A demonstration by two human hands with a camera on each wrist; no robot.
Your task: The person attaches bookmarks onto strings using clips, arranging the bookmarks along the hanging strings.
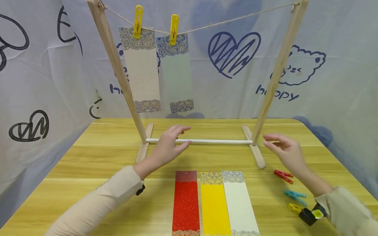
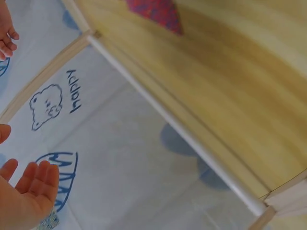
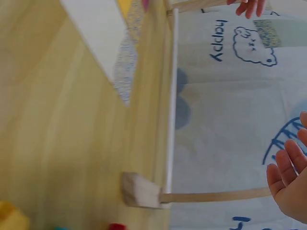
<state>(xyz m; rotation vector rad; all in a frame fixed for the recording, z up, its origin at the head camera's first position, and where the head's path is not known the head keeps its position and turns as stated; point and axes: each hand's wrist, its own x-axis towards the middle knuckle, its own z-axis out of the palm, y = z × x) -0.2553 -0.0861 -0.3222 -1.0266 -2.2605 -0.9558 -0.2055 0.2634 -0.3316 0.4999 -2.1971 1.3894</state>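
My left hand [image 1: 171,144] is held above the table in front of the rack's white crossbar [image 1: 218,141], fingers loosely bent with nothing between them. Off the rack's right post, my right hand [image 1: 284,150] hovers with relaxed fingers and no object in it. Two patterned paper strips hang from the string by yellow clothespins: a cream strip [image 1: 143,75] at the left and a pale green strip [image 1: 178,75] beside it. On the table lie a red strip [image 1: 186,203], a yellow strip [image 1: 215,205] and a white strip [image 1: 240,203], side by side.
Below the right hand lie a red clothespin [image 1: 284,176], a blue clothespin [image 1: 296,197] and a yellow clothespin [image 1: 295,208], the last partly behind the wrist camera. The rack's wooden posts [image 1: 274,78] stand on flat feet. A drawn-on white cloth [image 1: 236,95] hangs behind.
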